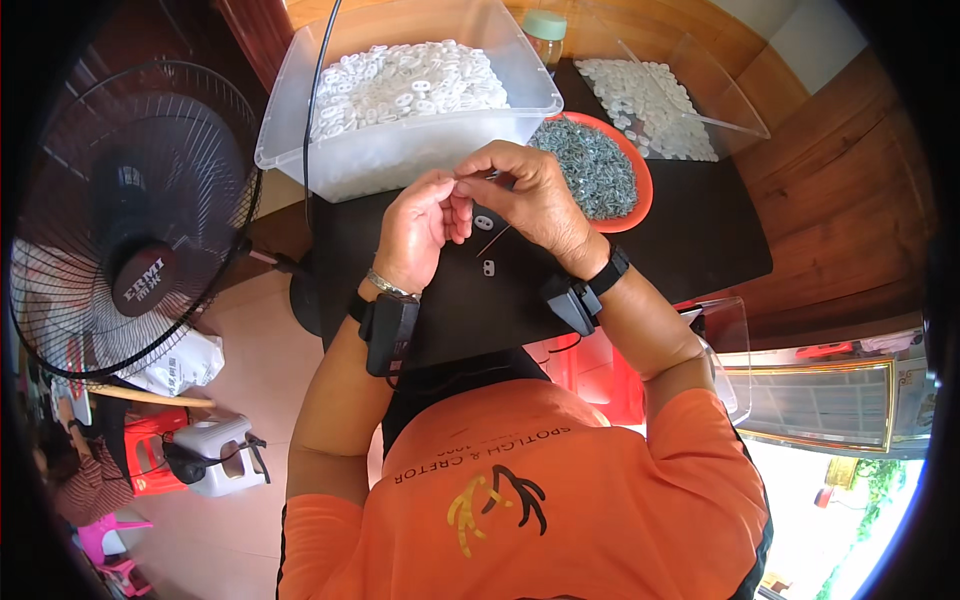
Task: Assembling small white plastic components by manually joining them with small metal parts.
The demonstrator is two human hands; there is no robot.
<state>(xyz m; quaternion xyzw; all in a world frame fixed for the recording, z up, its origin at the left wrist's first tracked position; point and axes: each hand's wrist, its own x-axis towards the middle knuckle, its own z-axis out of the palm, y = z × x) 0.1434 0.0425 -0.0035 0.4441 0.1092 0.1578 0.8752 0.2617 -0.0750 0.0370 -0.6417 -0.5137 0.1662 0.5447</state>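
Note:
Above the dark table, my left hand (417, 228) and my right hand (535, 195) meet at the fingertips. The left thumb and forefinger are pinched together, its other fingers curled with the palm showing. My right hand pinches from the other side, and a small greyish bit shows by its fingertips; what either hand holds is too small to make out. Below them lie a small white oval piece with two holes (483, 223) and a similar white piece (489, 268). Between these a thin reddish stick (492, 241) slants under my right hand.
A clear plastic bin (400, 135) heaped with white pieces stands behind my hands. To its right are an orange bowl (645, 190) of small grey-green pieces, a green-lidded jar (544, 30) and a clear tray (735, 125) with flat white pieces. A black fan (140, 220) stands left.

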